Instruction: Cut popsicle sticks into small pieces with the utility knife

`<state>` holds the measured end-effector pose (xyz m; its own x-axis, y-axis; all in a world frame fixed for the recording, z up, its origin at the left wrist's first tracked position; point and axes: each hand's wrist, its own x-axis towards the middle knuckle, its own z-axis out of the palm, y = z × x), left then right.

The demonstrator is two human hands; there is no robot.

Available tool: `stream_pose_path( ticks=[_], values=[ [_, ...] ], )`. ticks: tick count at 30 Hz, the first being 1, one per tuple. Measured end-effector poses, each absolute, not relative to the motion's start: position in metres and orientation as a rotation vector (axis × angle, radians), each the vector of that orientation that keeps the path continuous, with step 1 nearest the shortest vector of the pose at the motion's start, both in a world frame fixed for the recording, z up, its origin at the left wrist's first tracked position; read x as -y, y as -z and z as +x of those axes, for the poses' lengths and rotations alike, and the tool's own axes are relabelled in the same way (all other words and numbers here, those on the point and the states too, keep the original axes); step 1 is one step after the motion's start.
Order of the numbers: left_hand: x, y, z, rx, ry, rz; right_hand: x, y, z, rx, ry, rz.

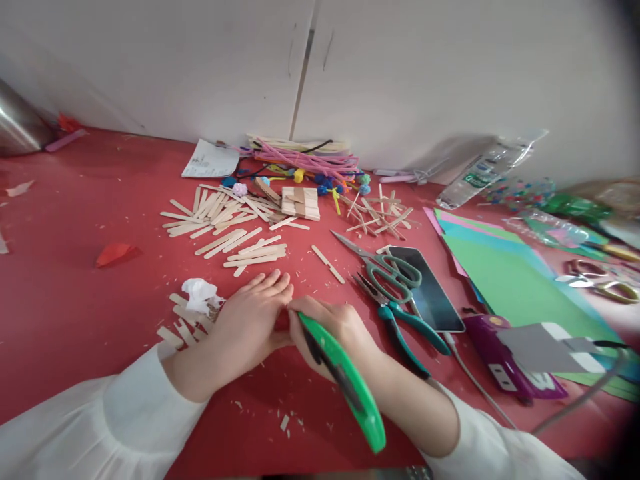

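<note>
My right hand [345,333] is closed around the long green handle of what looks like a utility knife [357,390] with black inserts. Its front end is hidden by my fingers. My left hand [250,320] lies palm down on the red table, fingers stretched out, touching or almost touching my right hand. Whatever may be under the palm is hidden. Craft sticks [255,257] lie just beyond my left fingertips. A single stick [328,264] lies ahead of my right hand. Crumpled white tissue [201,295] rests on more sticks [183,329] beside my left wrist.
Grey-handled scissors [383,270], teal pliers [400,327] and a phone [425,287] lie to the right. Beyond are a purple case [505,353], coloured paper [525,280] and a leaning plastic bottle [480,170]. Pink pipe cleaners [305,157] lie by the wall.
</note>
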<state>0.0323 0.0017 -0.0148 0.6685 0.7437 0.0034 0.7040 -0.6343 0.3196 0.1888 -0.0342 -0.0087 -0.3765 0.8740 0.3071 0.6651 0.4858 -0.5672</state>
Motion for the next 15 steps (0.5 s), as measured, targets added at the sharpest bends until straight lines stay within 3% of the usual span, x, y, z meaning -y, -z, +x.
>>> stream_pose_path(
  ticks=[7,11,15],
  values=[
    [-0.001,0.019,0.031,-1.172,-0.21,2.636,0.016,0.014,0.194,1.123,-1.313,-1.474],
    [-0.001,0.019,0.031,-1.169,-0.237,2.617,0.02,0.015,0.195,1.109,-1.283,-1.443],
    [-0.001,0.015,0.031,-1.152,-0.169,2.6,0.027,0.014,0.199,1.477,-0.98,-1.418]
  ],
)
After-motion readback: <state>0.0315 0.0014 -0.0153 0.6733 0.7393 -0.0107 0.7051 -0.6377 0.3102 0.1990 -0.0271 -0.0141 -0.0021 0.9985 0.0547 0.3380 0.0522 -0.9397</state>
